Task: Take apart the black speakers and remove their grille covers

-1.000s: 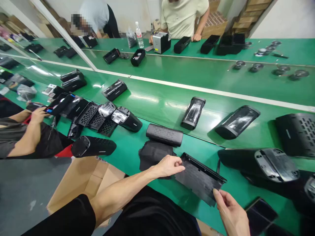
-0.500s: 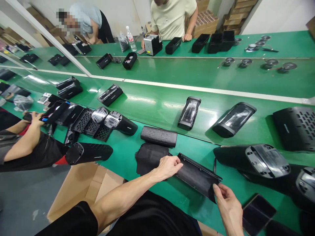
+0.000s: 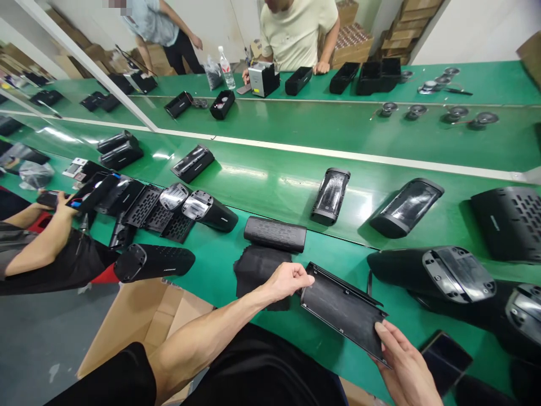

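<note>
A black curved speaker cover [image 3: 344, 310], seen from its hollow inner side, is slanted in front of me with small screw posts along its long edges. My right hand [image 3: 403, 355] grips its right end, thumb on the inner face and fingers underneath. At the upper left end, my left hand [image 3: 291, 280] is closed in a pinch at the cover's edge. Beside that hand lies a folded black cloth [image 3: 257, 270], partly behind my wrist. A black slotted speaker cover [image 3: 274, 234] rests face up just beyond the cloth.
Speaker housings [image 3: 435, 273] stand at right, near a dark phone [image 3: 446, 361]. Finished-looking speakers [image 3: 408, 208] sit on the green belt [image 3: 262, 192]. A neighbour's hands [image 3: 63, 206] work at left among several parts. Below the bench edge is an open cardboard box [image 3: 135, 321]. Two people stand across.
My right hand has shifted right and slightly toward me, its thumb now further over the cover. The cover's inner face shows more. Across the bench, one person has straightened up.
</note>
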The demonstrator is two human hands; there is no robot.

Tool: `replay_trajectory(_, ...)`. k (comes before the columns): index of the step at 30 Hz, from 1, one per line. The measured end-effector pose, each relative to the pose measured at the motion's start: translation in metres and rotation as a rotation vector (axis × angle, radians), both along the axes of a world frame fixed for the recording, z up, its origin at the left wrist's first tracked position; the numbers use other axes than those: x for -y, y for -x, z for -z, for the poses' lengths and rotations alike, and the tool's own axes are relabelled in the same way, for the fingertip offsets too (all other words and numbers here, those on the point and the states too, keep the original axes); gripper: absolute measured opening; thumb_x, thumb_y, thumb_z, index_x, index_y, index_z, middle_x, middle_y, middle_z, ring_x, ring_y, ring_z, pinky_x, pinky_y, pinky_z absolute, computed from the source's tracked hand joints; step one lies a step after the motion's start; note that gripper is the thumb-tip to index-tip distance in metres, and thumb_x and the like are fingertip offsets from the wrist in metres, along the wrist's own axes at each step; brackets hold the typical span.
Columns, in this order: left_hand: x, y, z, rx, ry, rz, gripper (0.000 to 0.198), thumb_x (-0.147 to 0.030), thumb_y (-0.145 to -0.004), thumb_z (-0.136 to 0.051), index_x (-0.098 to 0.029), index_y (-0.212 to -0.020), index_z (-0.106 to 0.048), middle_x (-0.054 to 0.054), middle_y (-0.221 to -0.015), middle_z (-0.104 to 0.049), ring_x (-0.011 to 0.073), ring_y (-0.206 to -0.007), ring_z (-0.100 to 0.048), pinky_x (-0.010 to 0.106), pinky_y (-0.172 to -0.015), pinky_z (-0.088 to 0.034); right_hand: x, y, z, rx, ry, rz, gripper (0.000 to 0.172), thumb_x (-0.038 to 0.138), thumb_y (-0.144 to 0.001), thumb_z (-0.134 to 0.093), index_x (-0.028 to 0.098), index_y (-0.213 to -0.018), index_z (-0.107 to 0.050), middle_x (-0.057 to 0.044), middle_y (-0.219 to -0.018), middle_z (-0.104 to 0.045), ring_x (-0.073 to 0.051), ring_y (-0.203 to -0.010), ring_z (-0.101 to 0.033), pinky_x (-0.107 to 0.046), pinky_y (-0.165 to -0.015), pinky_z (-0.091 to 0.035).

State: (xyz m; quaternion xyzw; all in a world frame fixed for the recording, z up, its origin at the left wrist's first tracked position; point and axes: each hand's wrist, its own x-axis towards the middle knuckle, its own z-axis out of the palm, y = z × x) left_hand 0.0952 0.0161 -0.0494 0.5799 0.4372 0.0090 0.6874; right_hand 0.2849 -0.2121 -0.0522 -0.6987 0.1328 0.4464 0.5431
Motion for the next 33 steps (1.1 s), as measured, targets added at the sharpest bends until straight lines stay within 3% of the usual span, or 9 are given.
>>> replay_trajectory(5,-0.004,0.007,-0.014,0.029,-0.072,-0.06,0.04,-0.054,-0.081,-0.071,-0.019,-0.069,-0.055,-0.007,-0.054,-0.046,0.0077,-0.049,-0.04,0.023,-0.05,-0.026,-0.014,0.013,-0.023,-0.136,0.017,0.079,0.071,0.042,-0.042,-0.105,0.026,-0.1,-0.067,0.004,-0.072,-0.061,-0.011,-0.063,-0.052,-0.016,-0.052,-0.047)
replay_trajectory(10,-0.003,0.015,-0.016,0.145,0.015,-0.087,0.039,-0.053,-0.081,-0.073,-0.02,-0.074,-0.054,-0.007,-0.056,-0.05,0.0089,-0.048,-0.046,0.023,-0.049,-0.034,-0.013,0.018,-0.026,-0.093,-0.014,0.074,0.068,0.043,-0.048,-0.104,0.026,-0.102,-0.067,0.008,-0.06,-0.048,-0.006,-0.052,-0.035,-0.013,-0.052,-0.044)
replay_trajectory(18,0.005,0.024,-0.006,0.295,0.227,-0.212,0.041,-0.05,-0.077,-0.08,-0.02,-0.08,-0.052,-0.009,-0.053,-0.051,0.0071,-0.041,-0.045,0.019,-0.042,-0.033,-0.018,0.027,-0.032,-0.083,-0.058,0.05,0.065,0.041,-0.051,-0.103,0.025,-0.101,-0.065,0.006,-0.064,-0.051,-0.008,-0.058,-0.044,-0.013,-0.052,-0.044)
replay_trajectory(22,0.004,0.03,-0.01,0.351,0.34,-0.239,0.047,-0.051,-0.073,-0.086,-0.02,-0.083,-0.052,-0.008,-0.057,-0.056,0.0088,-0.042,-0.05,0.019,-0.041,-0.039,-0.017,0.028,-0.034,-0.106,-0.068,0.078,0.06,0.037,-0.054,-0.102,0.026,-0.101,-0.067,0.007,-0.065,-0.05,-0.009,-0.057,-0.044,-0.015,-0.055,-0.049)
replay_trajectory(25,-0.002,0.033,-0.017,0.408,0.525,-0.225,0.048,-0.06,-0.077,-0.079,-0.019,-0.085,-0.056,-0.001,-0.064,-0.065,0.0137,-0.047,-0.059,0.025,-0.047,-0.048,-0.014,0.026,-0.043,-0.171,-0.065,0.094,0.061,0.036,-0.055,-0.101,0.028,-0.106,-0.069,0.004,-0.078,-0.06,-0.011,-0.065,-0.055,-0.017,-0.062,-0.055)
replay_trajectory(29,-0.012,0.021,-0.02,0.345,0.939,-0.21,0.072,-0.082,-0.09,-0.044,-0.014,-0.086,-0.068,0.01,-0.075,-0.074,0.0209,-0.063,-0.07,0.033,-0.063,-0.057,-0.018,0.026,-0.064,-0.179,-0.038,0.021,0.069,0.041,-0.056,-0.1,0.031,-0.118,-0.071,0.0,-0.108,-0.071,-0.015,-0.082,-0.067,-0.02,-0.069,-0.059)
replay_trajectory(31,-0.013,0.01,-0.02,0.223,1.058,-0.137,0.072,-0.077,-0.094,-0.043,-0.012,-0.089,-0.072,0.01,-0.073,-0.074,0.0205,-0.061,-0.069,0.031,-0.06,-0.055,-0.025,0.027,-0.074,-0.149,-0.079,-0.085,0.065,0.043,-0.059,-0.098,0.03,-0.117,-0.071,0.0,-0.109,-0.072,-0.017,-0.083,-0.069,-0.021,-0.07,-0.06)
replay_trajectory(33,-0.012,0.0,-0.022,0.184,1.121,-0.054,0.06,-0.067,-0.095,-0.054,-0.011,-0.098,-0.075,0.009,-0.075,-0.075,0.0197,-0.059,-0.068,0.031,-0.059,-0.055,-0.033,0.025,-0.084,-0.126,-0.119,-0.212,0.059,0.045,-0.063,-0.096,0.03,-0.114,-0.071,-0.002,-0.108,-0.073,-0.02,-0.085,-0.07,-0.025,-0.071,-0.061)
